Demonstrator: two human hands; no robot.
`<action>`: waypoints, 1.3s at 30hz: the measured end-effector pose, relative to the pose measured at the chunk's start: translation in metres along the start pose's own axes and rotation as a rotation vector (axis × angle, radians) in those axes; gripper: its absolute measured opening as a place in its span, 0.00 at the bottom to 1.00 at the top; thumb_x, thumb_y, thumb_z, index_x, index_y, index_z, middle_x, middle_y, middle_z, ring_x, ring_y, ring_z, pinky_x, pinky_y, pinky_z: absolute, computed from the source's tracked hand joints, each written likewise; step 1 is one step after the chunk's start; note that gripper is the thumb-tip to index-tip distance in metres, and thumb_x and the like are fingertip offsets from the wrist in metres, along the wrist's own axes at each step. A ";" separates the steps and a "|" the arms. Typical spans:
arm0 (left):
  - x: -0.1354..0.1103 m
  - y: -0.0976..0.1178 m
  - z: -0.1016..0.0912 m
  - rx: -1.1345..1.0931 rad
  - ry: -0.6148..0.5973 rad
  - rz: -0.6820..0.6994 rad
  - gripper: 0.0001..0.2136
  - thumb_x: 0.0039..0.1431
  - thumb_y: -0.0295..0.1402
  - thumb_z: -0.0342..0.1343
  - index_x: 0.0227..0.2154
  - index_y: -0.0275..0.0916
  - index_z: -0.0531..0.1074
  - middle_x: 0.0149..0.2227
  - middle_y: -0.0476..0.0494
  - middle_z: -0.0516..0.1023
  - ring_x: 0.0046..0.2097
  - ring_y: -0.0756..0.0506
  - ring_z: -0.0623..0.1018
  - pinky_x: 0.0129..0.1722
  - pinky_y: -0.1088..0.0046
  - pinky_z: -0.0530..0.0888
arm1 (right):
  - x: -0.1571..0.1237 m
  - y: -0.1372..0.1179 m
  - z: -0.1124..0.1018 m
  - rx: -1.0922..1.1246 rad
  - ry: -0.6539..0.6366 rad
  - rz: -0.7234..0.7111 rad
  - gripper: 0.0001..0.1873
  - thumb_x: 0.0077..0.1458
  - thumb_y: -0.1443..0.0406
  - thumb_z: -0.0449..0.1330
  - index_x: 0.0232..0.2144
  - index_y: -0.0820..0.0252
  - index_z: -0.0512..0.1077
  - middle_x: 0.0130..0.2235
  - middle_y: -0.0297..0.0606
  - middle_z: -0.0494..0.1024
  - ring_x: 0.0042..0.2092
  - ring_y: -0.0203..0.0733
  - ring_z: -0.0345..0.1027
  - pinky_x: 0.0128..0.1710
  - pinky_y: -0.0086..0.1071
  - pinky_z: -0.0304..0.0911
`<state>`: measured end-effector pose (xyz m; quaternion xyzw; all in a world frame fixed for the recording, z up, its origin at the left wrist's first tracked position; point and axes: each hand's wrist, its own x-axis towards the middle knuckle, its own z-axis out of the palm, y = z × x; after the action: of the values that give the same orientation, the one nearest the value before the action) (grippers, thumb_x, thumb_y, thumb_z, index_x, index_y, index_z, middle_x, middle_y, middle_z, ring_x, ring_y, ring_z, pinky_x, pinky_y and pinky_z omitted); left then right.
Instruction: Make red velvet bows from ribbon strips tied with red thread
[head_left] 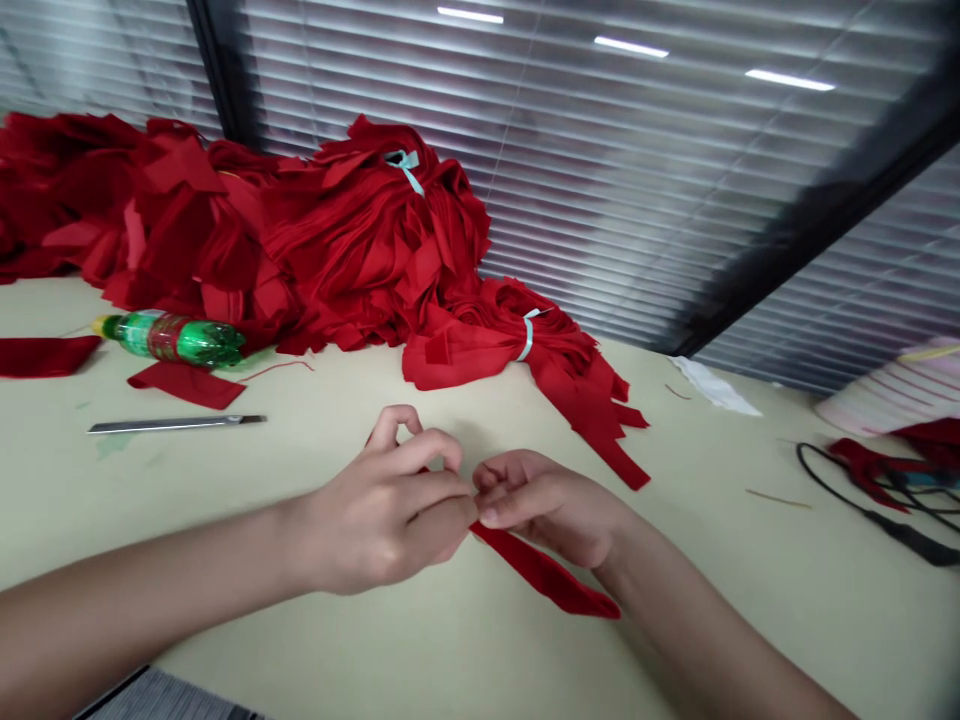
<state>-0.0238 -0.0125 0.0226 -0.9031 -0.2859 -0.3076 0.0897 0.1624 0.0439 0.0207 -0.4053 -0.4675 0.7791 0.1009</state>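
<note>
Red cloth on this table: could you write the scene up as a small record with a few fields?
left hand: pinching one end of a red fabric strip
right hand: fingers meeting the left hand's at that strip
behind: heap of red fabric strips, with pale blue ties
left: green plastic bottle, utility knife
right: black cable
surface: pale table

Pale slatted blinds fill the glass partition behind a long cream worktable, divided by dark vertical window frames. Bright strip reflections of ceiling lights gleam across the glass, and the room looks evenly lit.
</note>
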 end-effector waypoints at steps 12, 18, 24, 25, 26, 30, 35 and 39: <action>-0.014 -0.016 0.023 0.159 -0.034 -0.016 0.08 0.50 0.20 0.51 0.18 0.33 0.64 0.16 0.49 0.64 0.36 0.46 0.65 0.36 0.60 0.55 | 0.058 -0.084 0.015 -1.001 0.197 -0.213 0.07 0.48 0.63 0.58 0.26 0.61 0.72 0.28 0.36 0.74 0.29 0.35 0.64 0.26 0.27 0.57; -0.017 -0.015 0.028 0.154 -0.056 -0.044 0.10 0.50 0.21 0.53 0.17 0.34 0.62 0.15 0.49 0.63 0.33 0.46 0.63 0.36 0.59 0.54 | 0.180 -0.119 0.092 -1.268 0.266 -0.504 0.02 0.44 0.69 0.63 0.26 0.61 0.74 0.32 0.38 0.77 0.36 0.40 0.70 0.35 0.27 0.61; -0.016 -0.014 0.042 0.186 0.083 -0.088 0.13 0.46 0.23 0.56 0.12 0.36 0.60 0.11 0.51 0.58 0.28 0.48 0.60 0.34 0.60 0.52 | 0.241 -0.114 0.110 -1.348 0.250 -0.518 0.07 0.52 0.65 0.60 0.26 0.65 0.71 0.30 0.36 0.76 0.35 0.37 0.70 0.39 0.35 0.65; -0.017 -0.014 0.042 0.178 0.085 -0.097 0.13 0.45 0.23 0.56 0.12 0.36 0.60 0.11 0.50 0.59 0.28 0.47 0.60 0.34 0.59 0.52 | 0.243 -0.113 0.107 -1.340 0.231 -0.518 0.07 0.53 0.65 0.60 0.26 0.65 0.71 0.29 0.34 0.75 0.34 0.36 0.70 0.38 0.35 0.65; -0.017 -0.014 0.042 0.168 0.077 -0.103 0.13 0.45 0.23 0.56 0.12 0.36 0.60 0.11 0.50 0.60 0.28 0.47 0.60 0.35 0.59 0.52 | 0.244 -0.113 0.102 -1.323 0.215 -0.519 0.08 0.53 0.65 0.60 0.25 0.64 0.71 0.28 0.33 0.75 0.33 0.35 0.70 0.38 0.34 0.65; -0.018 -0.016 0.032 0.162 -0.025 -0.077 0.09 0.46 0.23 0.56 0.15 0.36 0.64 0.14 0.48 0.63 0.31 0.45 0.62 0.36 0.57 0.54 | 0.227 -0.112 0.083 -1.190 0.209 -0.538 0.06 0.50 0.66 0.61 0.24 0.64 0.71 0.23 0.33 0.73 0.26 0.34 0.68 0.29 0.29 0.64; -0.018 -0.018 0.025 0.214 -0.134 -0.084 0.05 0.48 0.24 0.56 0.20 0.34 0.66 0.19 0.45 0.66 0.35 0.43 0.64 0.37 0.56 0.58 | 0.158 -0.109 0.054 -0.993 0.232 -0.577 0.06 0.53 0.68 0.54 0.26 0.64 0.70 0.28 0.37 0.75 0.26 0.31 0.67 0.28 0.25 0.62; -0.016 -0.016 0.024 0.130 -0.053 -0.234 0.03 0.50 0.25 0.55 0.23 0.33 0.69 0.34 0.38 0.71 0.45 0.37 0.63 0.40 0.57 0.61 | 0.091 -0.099 0.025 -0.936 0.204 -0.507 0.07 0.51 0.66 0.55 0.25 0.64 0.70 0.28 0.38 0.75 0.29 0.34 0.68 0.30 0.27 0.63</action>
<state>-0.0317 0.0015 -0.0064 -0.8637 -0.4109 -0.2726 0.1042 0.0623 0.1304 0.0580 -0.3551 -0.8356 0.3953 0.1394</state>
